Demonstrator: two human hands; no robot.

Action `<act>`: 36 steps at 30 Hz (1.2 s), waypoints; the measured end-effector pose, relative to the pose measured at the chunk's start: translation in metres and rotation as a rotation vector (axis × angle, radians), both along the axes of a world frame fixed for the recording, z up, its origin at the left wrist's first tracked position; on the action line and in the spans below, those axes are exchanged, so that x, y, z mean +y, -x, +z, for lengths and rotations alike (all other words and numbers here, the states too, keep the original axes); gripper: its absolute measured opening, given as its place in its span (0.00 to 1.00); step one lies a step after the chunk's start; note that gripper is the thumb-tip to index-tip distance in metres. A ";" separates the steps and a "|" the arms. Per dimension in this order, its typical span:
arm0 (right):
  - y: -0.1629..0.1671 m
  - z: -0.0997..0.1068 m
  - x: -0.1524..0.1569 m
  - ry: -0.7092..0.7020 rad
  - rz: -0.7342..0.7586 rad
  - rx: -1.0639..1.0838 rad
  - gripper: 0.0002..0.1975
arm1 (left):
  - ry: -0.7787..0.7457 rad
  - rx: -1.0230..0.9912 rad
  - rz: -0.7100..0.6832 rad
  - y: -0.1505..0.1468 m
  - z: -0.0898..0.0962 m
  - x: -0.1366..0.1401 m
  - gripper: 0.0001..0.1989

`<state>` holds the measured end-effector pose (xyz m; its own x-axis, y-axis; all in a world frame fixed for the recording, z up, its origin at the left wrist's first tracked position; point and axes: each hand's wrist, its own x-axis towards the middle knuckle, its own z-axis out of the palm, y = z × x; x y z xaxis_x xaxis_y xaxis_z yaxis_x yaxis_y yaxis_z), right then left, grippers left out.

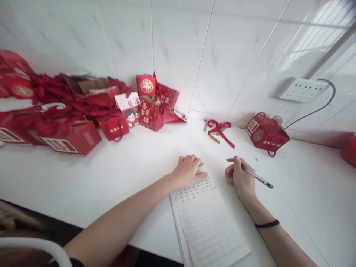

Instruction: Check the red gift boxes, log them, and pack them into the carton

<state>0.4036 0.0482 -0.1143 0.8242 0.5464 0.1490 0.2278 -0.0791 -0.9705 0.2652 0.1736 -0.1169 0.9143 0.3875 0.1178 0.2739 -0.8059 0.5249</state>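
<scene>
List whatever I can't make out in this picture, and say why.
In the head view:
Notebook: the top of its page is covered by the left hand.
Handwriting: too small and blurred to read.
Pen: one end is hidden by the right hand.
Red object: cut off by the right edge.
Red box: blurred, cut off by the left edge.

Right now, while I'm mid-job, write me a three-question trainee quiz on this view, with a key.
1. What does the right hand hold, and where does the left hand rest?
2. True or false: handwriting covers the notebook page right down to its bottom edge.
3. Which lies nearest the wall socket? A) red ribbon; B) red box; C) notebook page.

Key:
1. A pen; on the upper part of the notebook page.
2. False: its lower lines are blank.
3. B.
</scene>
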 end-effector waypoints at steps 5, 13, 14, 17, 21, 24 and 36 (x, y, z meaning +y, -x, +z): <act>-0.009 -0.017 0.005 0.049 0.039 -0.098 0.19 | 0.189 -0.191 0.276 0.007 0.003 0.028 0.11; -0.013 -0.023 0.014 -0.010 -0.003 -0.156 0.26 | -0.081 -0.285 0.837 0.029 0.003 0.082 0.19; -0.014 -0.022 0.014 0.008 -0.013 -0.118 0.24 | -0.111 -0.273 0.866 0.033 0.005 0.088 0.20; -0.016 -0.021 0.014 0.100 -0.008 -0.069 0.20 | -0.203 -0.223 0.915 0.047 0.021 0.108 0.24; -0.012 -0.016 0.015 0.074 0.100 -0.004 0.21 | -0.295 -0.122 0.986 0.067 0.057 0.144 0.32; -0.009 -0.013 0.015 0.051 0.115 0.016 0.20 | -0.352 -0.026 0.894 0.071 0.083 0.169 0.36; -0.012 -0.019 0.019 0.030 0.139 -0.003 0.20 | -0.413 0.005 0.603 0.050 0.134 0.185 0.04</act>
